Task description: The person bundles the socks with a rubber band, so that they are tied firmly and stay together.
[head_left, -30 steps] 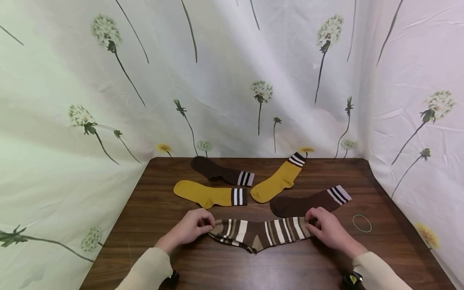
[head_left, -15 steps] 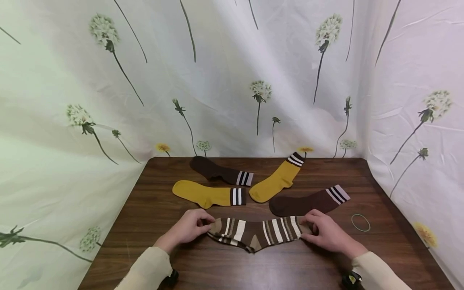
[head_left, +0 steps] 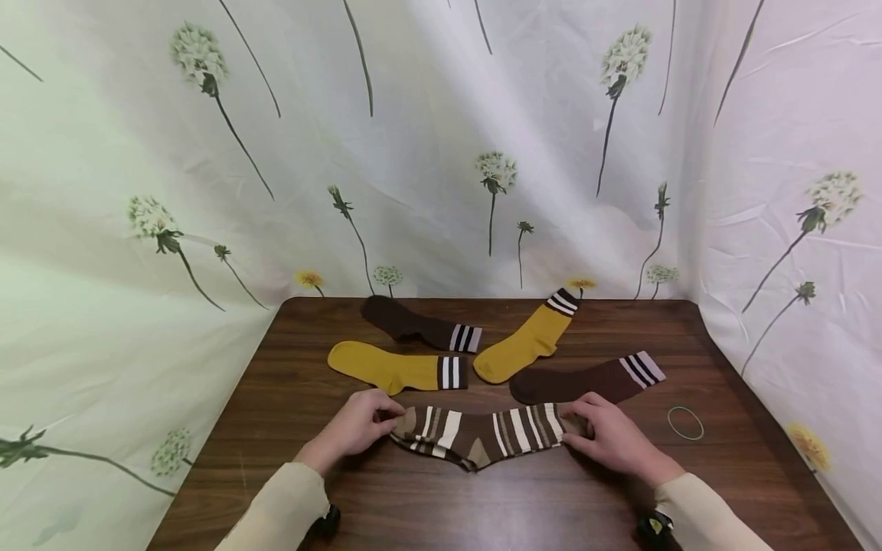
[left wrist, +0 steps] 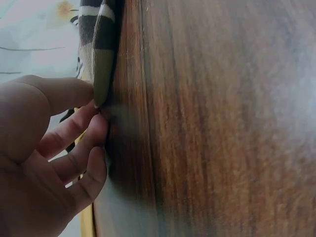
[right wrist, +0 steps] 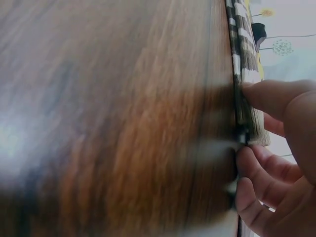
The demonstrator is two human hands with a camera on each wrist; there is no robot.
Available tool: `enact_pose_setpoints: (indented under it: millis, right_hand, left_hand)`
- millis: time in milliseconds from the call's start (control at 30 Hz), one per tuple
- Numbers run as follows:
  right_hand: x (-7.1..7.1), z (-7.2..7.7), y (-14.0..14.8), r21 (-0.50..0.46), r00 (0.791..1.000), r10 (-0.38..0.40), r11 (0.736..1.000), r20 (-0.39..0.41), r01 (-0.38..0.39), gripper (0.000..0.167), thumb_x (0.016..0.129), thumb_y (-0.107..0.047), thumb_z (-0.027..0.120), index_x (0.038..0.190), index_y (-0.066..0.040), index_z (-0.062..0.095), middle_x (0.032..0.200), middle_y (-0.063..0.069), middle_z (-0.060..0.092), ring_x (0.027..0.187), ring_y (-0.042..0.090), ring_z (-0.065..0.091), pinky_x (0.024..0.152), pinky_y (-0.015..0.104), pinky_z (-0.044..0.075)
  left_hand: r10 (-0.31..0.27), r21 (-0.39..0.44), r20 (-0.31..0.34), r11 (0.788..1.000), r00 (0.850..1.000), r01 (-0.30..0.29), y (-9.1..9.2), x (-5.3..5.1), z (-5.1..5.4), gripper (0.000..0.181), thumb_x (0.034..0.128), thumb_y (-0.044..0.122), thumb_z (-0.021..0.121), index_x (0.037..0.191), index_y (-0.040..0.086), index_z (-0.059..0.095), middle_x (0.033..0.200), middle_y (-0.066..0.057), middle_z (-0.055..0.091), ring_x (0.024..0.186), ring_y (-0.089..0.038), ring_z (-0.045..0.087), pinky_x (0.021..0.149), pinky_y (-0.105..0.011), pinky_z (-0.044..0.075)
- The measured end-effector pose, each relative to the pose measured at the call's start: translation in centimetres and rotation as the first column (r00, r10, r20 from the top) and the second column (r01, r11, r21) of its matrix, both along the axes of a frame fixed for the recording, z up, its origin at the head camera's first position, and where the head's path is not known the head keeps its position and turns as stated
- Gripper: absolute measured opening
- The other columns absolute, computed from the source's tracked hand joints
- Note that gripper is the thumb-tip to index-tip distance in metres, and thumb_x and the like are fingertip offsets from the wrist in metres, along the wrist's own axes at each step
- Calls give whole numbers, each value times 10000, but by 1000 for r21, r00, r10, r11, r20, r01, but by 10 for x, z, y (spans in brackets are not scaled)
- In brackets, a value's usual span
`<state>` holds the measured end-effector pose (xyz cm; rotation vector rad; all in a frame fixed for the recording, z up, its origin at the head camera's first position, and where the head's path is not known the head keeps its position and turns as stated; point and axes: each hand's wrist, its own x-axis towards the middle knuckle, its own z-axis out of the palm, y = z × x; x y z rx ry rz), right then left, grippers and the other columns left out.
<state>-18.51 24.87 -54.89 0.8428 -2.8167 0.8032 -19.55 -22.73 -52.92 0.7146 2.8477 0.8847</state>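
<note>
A brown, white and tan striped pair of socks (head_left: 506, 435), seemingly one laid over the other, lies across the middle of the table. At the tan toe end, my left hand (head_left: 353, 425) pinches the fabric between thumb and fingers; the left wrist view shows the toe (left wrist: 102, 74) at the fingertips. My right hand (head_left: 609, 435) grips the cuff end, partly covering it. In the right wrist view the layered cuff (right wrist: 249, 106) sits between thumb and fingers, close to the wood.
Behind the striped socks lie two yellow socks (head_left: 386, 371) and two dark brown socks (head_left: 572, 385), each with a banded cuff. A thin green rubber band (head_left: 685, 423) rests at the right. A dandelion-print cloth (head_left: 441, 191) borders the wooden table (head_left: 441, 516).
My right hand has moved left, farther in over the cuff end. The striped socks have shifted slightly left and away from me. My left hand still holds the toe end.
</note>
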Motion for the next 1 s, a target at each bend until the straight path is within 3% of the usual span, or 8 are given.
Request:
enact_pose_setpoints:
  millis: [267,533,800,1000]
  right_hand:
    - [-3,-1,-7,37,999,-43,998,-8,43,304,884,-251,861,1162,-193,750,1059,-44,607,705,-43,494,629,239,474]
    - [-8,-2,-12,55,996,-75,995,-49,77,334,877,-269,871,1180,-181,763,1044,-36,622,752,14,495,663,275,482]
    - [-12,-1,-19,60,993,-111,992,-43,113,328,889,-256,864,1189,-175,760,1033,-19,621,774,51,520,660,301,484]
    - [-18,0,-24,53,994,-99,993,-48,102,337,897,-224,856,1213,-165,754,1010,-13,609,765,61,502,655,291,472]
  left_hand:
    - [32,-10,-18,999,999,-32,-2,-4,0,173,939,58,771,1096,110,825,991,7,720,865,-151,645,734,-278,534]
    - [45,3,-7,999,999,-44,-4,-8,2,183,942,42,767,1107,95,823,1010,-37,724,860,-171,651,723,-276,537]
    - [56,-21,-31,998,998,-56,-5,-13,0,178,941,40,766,1097,105,823,1022,-27,726,897,-189,663,751,-306,544]
    - [62,-8,-27,998,998,-62,-7,-18,-2,178,942,45,766,1096,110,826,1021,-19,721,876,-161,648,737,-297,540]
